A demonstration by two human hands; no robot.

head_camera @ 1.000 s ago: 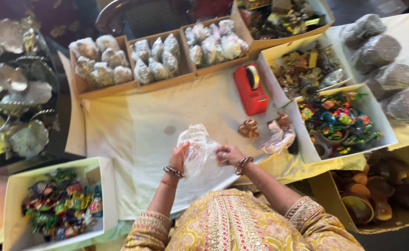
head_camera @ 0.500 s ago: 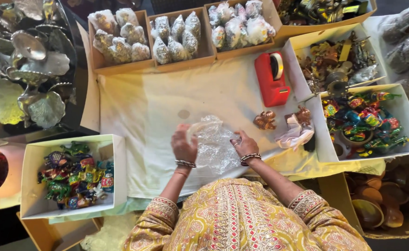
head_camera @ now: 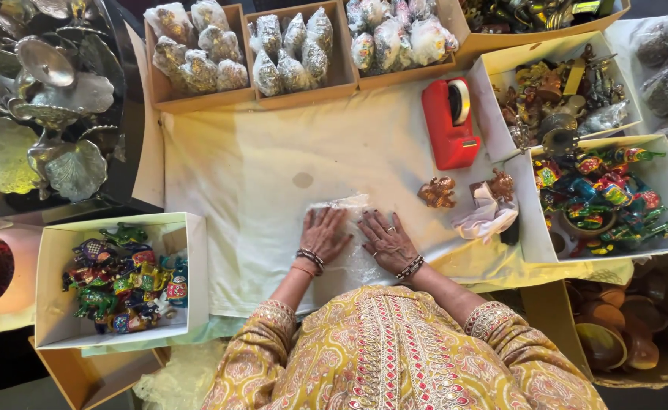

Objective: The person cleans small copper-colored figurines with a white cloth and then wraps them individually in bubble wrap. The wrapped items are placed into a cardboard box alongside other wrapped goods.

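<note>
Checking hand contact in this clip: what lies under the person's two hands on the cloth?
Both the left hand and right hand lie flat on a clear plastic bag spread on the pale cloth. Whether anything is inside the bag cannot be seen; the palms cover it.

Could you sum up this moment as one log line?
left hand: flat on clear plastic sheet | right hand: flat on sheet | nearby: brass figurine, red tape dispenser
</note>
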